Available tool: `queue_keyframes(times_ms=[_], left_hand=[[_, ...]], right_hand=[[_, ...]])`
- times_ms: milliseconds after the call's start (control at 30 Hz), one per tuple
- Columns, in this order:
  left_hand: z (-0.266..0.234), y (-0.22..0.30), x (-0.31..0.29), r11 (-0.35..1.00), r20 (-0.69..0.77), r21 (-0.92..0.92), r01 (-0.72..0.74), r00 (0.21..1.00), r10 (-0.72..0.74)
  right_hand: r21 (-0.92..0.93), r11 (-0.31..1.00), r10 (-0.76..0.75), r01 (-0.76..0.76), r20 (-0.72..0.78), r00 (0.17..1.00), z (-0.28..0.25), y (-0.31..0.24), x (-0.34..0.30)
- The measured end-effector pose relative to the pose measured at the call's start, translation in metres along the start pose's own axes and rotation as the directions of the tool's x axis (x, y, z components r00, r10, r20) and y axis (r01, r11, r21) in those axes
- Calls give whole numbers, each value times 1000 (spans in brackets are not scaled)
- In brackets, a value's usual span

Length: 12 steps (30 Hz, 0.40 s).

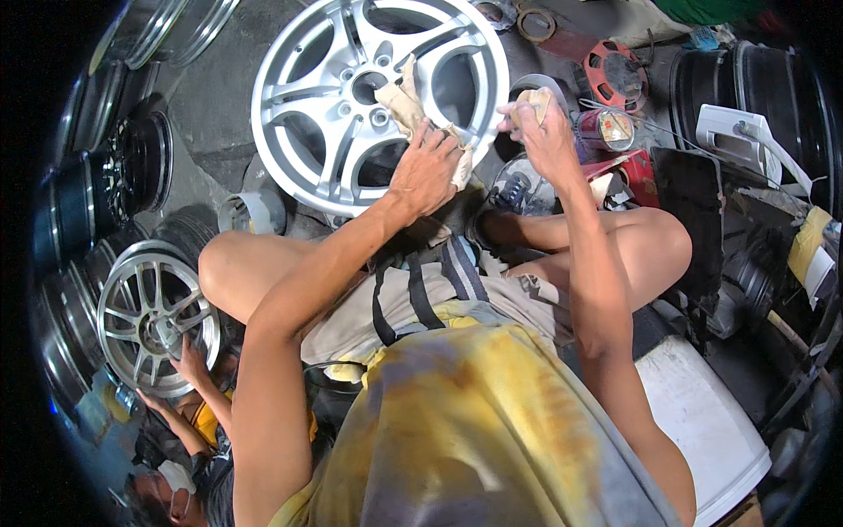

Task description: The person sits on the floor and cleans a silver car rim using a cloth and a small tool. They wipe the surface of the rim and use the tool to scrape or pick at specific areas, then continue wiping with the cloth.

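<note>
A silver alloy wheel rim (351,132) with paired spokes lies in front of me. My left hand (428,171) is closed on a crumpled beige cloth (402,107) that drapes over the spokes near the hub. Just off the wheel's right edge, my right hand (551,140) is raised. A small tan piece (532,102) sits between its fingers, perhaps a pad or folded sandpaper; its kind is unclear. Behind that hand stands a pale round container (550,84), partly covered by the fingers.
To the right are a tin can (606,130), a red disc with cut-outs (615,75) and dark stacked rims (762,105). By my left knee stands a pale bucket (250,213). At lower left, a co-worker's hands touch another grey wheel (154,321). More rims line the left side.
</note>
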<state>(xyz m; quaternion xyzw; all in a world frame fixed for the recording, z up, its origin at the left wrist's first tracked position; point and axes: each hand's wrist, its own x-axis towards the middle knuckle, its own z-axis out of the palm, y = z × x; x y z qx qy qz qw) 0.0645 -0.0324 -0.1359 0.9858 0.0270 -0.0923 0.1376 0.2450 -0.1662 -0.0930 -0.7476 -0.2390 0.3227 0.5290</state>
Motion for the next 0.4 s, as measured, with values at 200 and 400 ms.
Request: queue_keyframes(times_ms=[200, 400], left_hand=[[3, -9, -1, 988, -98, 44, 146, 985, -141], [17, 38, 2, 974, -40, -84, 210, 976, -214]], right_hand=[[-318, 947, -94, 48, -130, 987, -18, 21, -19], [-388, 908, -191, 157, -49, 980, -12, 18, -18]])
